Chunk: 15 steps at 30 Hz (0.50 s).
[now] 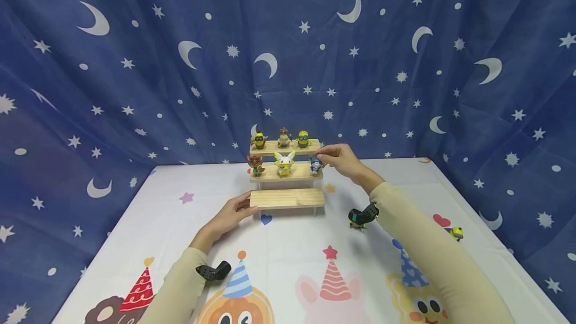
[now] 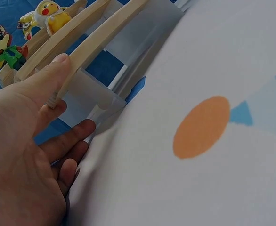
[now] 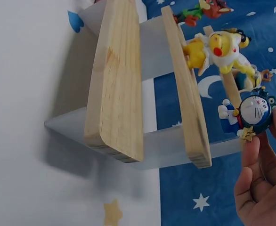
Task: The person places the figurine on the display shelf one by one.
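Observation:
My right hand (image 1: pixel 344 160) pinches a small blue-and-white Doraemon figurine (image 3: pixel 255 113) between thumb and fingers, at the right end of the middle step (image 1: pixel 297 173) of a three-step wooden display stand. With its thumb on the front edge and fingers below, my left hand (image 2: pixel 29 127) grips the left end of the bottom step (image 1: pixel 288 198). A white-and-yellow figurine (image 1: pixel 284 164) stands mid-step beside Doraemon, and a red-brown fox figurine (image 1: pixel 255 165) in green is at the left end. The bottom step holds no figurine.
On the top step (image 1: pixel 270 148) stand three yellow figurines, the middle one (image 1: pixel 283 138) wearing a crown. A small figurine (image 1: pixel 357 225) lies on the white printed tablecloth (image 1: pixel 189 224), partly hidden by the right wrist camera. Another yellow figurine (image 1: pixel 456 233) lies beyond the right sleeve. A blue curtain (image 1: pixel 288 39) hangs behind.

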{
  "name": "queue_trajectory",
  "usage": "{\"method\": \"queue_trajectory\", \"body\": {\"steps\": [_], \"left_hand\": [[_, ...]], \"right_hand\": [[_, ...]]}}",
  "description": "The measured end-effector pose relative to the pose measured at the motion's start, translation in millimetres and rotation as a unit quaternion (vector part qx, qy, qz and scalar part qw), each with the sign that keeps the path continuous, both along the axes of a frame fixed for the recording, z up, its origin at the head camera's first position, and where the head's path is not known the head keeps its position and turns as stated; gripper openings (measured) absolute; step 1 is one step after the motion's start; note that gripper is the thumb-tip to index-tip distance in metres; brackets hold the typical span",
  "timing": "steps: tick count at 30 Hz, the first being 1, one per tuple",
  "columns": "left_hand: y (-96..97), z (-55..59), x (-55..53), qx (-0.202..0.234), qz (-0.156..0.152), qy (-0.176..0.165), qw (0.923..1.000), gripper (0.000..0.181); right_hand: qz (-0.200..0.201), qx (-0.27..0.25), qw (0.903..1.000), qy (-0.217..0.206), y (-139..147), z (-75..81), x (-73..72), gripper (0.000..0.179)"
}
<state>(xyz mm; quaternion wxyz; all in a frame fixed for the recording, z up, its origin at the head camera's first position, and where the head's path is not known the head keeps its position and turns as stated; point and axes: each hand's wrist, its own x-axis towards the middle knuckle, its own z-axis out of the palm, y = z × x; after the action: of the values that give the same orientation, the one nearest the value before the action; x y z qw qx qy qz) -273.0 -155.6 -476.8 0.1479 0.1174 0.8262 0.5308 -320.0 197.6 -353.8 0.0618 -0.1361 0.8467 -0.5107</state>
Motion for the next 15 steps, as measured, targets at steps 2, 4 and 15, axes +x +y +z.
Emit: {"method": "queue_trajectory", "body": {"steps": [2,4,15], "left_hand": [[-0.5,-0.2,0.4,0.002,-0.002,0.001,1.0,0.081],[-1.1,0.3,0.9,0.003,0.0,0.003,1.0,0.08],[-0.1,0.0,2.2,0.01,0.004,0.0,0.9999,0.08]], "right_hand": [[0.001,0.006,1.0,-0.003,-1.9,-1.6,-2.4,0.034],[0.005,0.01,0.9999,-0.006,-4.5,-2.3,-4.8,0.035],[0.004,0.006,0.9998,-0.02,-13.8,-9.9,-16.2,0.033]]}}
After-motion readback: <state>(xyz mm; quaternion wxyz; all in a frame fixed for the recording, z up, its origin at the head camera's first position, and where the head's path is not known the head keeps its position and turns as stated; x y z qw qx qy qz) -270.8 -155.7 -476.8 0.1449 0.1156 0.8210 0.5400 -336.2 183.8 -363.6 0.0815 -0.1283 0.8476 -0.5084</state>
